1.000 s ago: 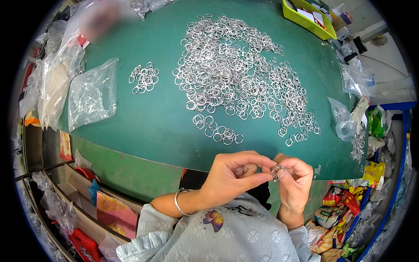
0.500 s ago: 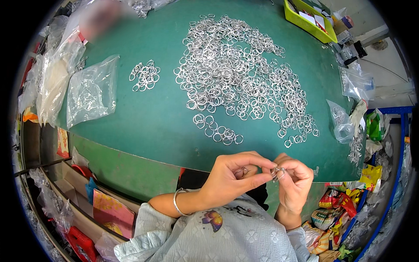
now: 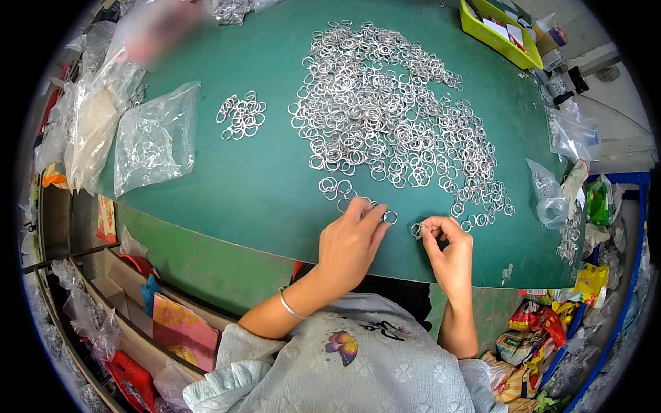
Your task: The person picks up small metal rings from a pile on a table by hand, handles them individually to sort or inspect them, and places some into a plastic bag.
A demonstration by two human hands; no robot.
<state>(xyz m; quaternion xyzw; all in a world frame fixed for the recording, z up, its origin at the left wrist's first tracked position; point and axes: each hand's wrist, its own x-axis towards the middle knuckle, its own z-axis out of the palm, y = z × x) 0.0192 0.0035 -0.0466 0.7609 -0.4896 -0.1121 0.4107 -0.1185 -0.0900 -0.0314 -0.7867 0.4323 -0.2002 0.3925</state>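
Note:
My left hand (image 3: 348,244) bends down over a short row of silvery metal rings (image 3: 329,186) on the green table. Its fingers are drawn together and cover part of the row; whatever they pinch is hidden. One ring (image 3: 390,217) shows right beside these fingertips. To the right, my right hand (image 3: 451,258) pinches a metal ring (image 3: 416,230) between thumb and forefinger, just over the table. Beyond both hands spreads a large heap of similar rings (image 3: 385,103). A smaller pile of rings (image 3: 242,115) lies apart at the left.
Clear plastic bags (image 3: 157,141) lie on the table's left side. A yellow-green bin (image 3: 499,34) stands at the far right, and small bags (image 3: 547,193) lie along the right edge. Open boxes (image 3: 117,296) stand below left; colourful packets (image 3: 533,316) lie below right.
My hands have parted from their meeting point near the table's front edge and moved forward over it. The left now touches the short row; the right keeps a ring. The view has shifted slightly.

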